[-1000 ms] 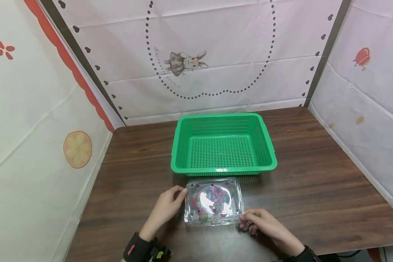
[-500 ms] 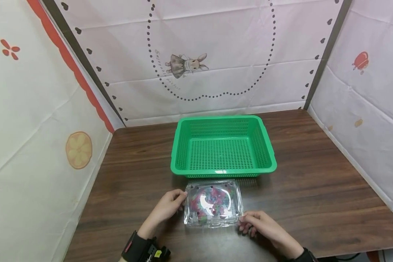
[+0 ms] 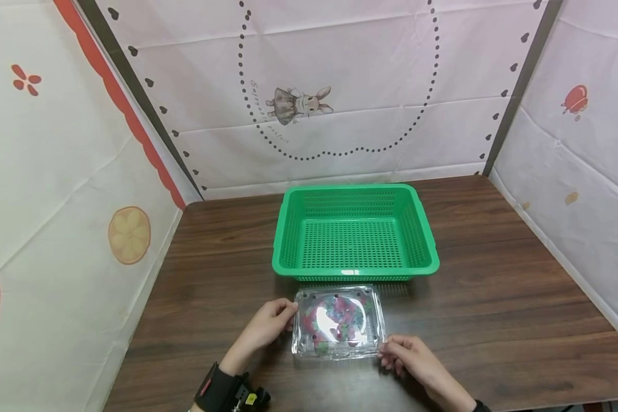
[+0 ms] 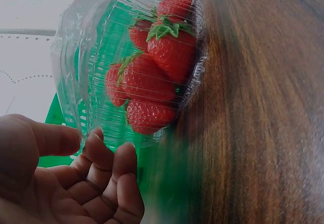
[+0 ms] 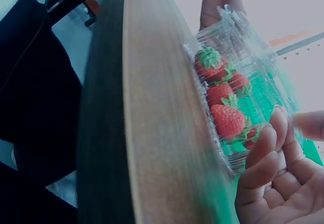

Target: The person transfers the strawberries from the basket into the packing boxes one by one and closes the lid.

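Observation:
A clear plastic clamshell box (image 3: 309, 346) lies on the table with its lid down, strawberries (image 4: 147, 79) inside. At the box's left edge, my left hand (image 3: 269, 321) pinches the rim between thumb and fingertips. My right hand (image 3: 409, 357) pinches the rim near the front right corner, its other fingers curled beneath. Both wrist views show thumb and fingertips at the rim (image 5: 283, 95), while the red berries with green leaves show through the ribbed wall. Glare on the lid hides part of the fruit in the head view.
Just behind the box stands a green plastic basket (image 3: 355, 272) with slotted walls and nothing in it. Brown wood-grain table (image 3: 494, 297) extends to both sides. White printed cloth (image 3: 360, 131) walls the back and sides. The table's front edge (image 5: 129, 133) shows in the right wrist view.
My left hand's thumb and fingers have drawn together on the box's left rim. My right hand keeps its place at the corner. The head view has shifted slightly; box and basket stay put.

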`<state>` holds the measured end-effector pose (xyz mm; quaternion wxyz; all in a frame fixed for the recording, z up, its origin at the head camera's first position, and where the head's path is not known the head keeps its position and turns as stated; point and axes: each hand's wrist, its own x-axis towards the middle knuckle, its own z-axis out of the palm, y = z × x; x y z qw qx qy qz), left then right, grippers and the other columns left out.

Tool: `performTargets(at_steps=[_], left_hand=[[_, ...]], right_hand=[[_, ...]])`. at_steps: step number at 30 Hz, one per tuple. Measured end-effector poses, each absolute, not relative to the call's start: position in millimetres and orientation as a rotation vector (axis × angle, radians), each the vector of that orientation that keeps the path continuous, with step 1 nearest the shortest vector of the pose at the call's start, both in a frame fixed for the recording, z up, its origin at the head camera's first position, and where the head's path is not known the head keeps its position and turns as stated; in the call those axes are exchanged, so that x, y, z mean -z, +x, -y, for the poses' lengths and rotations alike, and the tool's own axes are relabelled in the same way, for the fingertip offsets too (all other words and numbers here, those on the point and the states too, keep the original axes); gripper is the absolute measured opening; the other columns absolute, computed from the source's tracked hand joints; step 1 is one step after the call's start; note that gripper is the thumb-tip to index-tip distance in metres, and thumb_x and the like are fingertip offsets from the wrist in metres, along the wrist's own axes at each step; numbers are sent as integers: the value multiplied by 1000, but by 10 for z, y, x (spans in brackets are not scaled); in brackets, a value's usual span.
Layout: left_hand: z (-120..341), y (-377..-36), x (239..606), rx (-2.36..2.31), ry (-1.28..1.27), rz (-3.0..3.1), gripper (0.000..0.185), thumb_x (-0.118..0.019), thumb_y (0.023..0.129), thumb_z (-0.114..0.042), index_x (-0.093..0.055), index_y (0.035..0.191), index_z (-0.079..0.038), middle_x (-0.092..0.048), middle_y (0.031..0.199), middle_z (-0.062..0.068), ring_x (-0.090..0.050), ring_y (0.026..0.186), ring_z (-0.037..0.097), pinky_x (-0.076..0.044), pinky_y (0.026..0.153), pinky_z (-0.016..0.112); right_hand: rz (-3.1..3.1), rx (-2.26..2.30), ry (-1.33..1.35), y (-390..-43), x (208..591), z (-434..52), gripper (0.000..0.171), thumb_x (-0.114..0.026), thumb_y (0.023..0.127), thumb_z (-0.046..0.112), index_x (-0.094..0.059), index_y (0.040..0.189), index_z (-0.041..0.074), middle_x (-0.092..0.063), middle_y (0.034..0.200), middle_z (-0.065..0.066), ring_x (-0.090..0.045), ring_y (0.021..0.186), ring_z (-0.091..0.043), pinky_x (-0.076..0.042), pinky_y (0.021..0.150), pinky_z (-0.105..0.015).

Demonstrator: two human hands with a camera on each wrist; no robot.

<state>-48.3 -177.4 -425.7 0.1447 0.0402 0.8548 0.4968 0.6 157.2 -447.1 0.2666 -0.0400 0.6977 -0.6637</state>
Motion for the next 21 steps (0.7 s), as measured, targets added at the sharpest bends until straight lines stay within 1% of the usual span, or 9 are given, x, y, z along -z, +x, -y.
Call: performTargets(at_steps=[5, 8, 10, 12, 15, 18, 21], left_hand=[[1774, -485, 4255, -1424, 108, -2473, 30, -53, 106, -28, -64, 92, -5, -60, 78, 8, -56, 70, 19, -47, 59, 30], [1771, -489, 4251, -1415, 100, -2478, 29, -53, 106, -28, -65, 93, -5, -61, 80, 8, -55, 71, 18, -47, 60, 30], [1770, -492, 4246, -1408, 100, -2482, 28, -54, 106, -28, -66, 95, -6, -62, 81, 7, -54, 70, 17, -47, 60, 30], [1771, -495, 4246, -1402, 100, -2482, 28, -54, 106, -29, -66, 95, -6, -62, 81, 7, -54, 70, 18, -46, 61, 31], [1781, -498, 4253, -1396, 98, -2485, 29, -53, 106, -30, -67, 96, -6, -62, 82, 7, -54, 72, 18, -47, 63, 31], [1792, -501, 4264, -1391, 97, -2485, 29, -53, 106, -30, -67, 96, -7, -63, 84, 6, -55, 74, 18, -47, 64, 32], [1797, -508, 4274, -1392, 102, -2484, 29, -52, 106, -30, -68, 96, -7, -64, 85, 4, -57, 77, 20, -48, 66, 33]], right_hand=[[-1825, 1756, -220, -31, 4472, -1626, 37, -53, 104, 20, -62, 100, -16, -67, 85, -5, -61, 74, -12, -49, 59, -20], [-1865, 1634, -323, -96, 4424, -1720, 39, -50, 107, 27, -65, 101, -9, -67, 91, -8, -60, 75, -13, -51, 62, -22], [-1913, 1568, -355, -150, 4372, -1781, 40, -46, 109, 30, -66, 104, -5, -67, 94, -10, -60, 74, -15, -53, 62, -25], [-1976, 1527, -323, -219, 4314, -1818, 43, -44, 109, 34, -66, 110, -2, -66, 95, -10, -60, 76, -18, -54, 64, -28], [-2037, 1539, -221, -334, 4264, -1798, 49, -44, 108, 39, -64, 116, -5, -66, 96, -11, -61, 81, -21, -54, 65, -31], [-2069, 1530, -158, -453, 4268, -1737, 51, -47, 107, 44, -64, 115, -3, -65, 95, -11, -60, 83, -22, -53, 67, -32], [-2054, 1524, -187, -543, 4304, -1689, 43, -48, 107, 42, -61, 106, 1, -61, 91, -10, -58, 78, -21, -52, 67, -32]])
